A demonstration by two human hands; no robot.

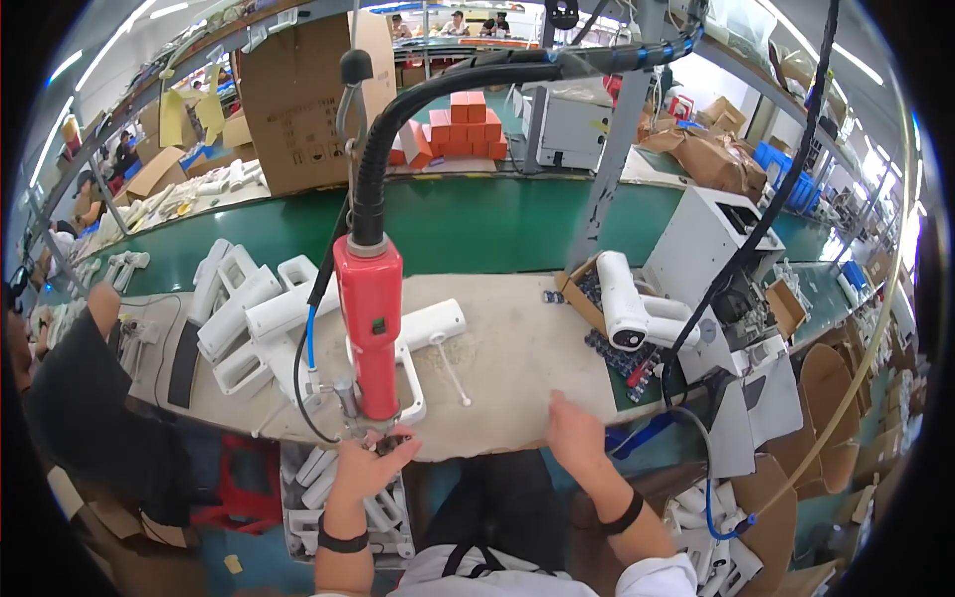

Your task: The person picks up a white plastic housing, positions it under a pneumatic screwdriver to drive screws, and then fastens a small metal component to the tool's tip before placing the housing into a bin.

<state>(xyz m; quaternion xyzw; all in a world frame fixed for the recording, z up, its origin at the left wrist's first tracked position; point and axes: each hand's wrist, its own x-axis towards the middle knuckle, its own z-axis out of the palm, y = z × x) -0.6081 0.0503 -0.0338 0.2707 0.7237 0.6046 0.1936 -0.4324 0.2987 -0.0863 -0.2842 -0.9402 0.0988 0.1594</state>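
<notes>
The red tool (369, 323) hangs at our worktable's (512, 383) near edge, our left hand (366, 470) at its tip, grip unclear. We are probably positioning it; steady alignment seems called for next. Our right hand (579, 438), loosely open, looks empty.

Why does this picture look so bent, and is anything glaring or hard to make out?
In the head view, the wide fisheye lens curves straight edges, including the workbench, and the corners go black; in that same view, ceiling lights glare white, the green surface shows a soft sheen, and the small dark piece by the left hand is too small to identify.
</notes>
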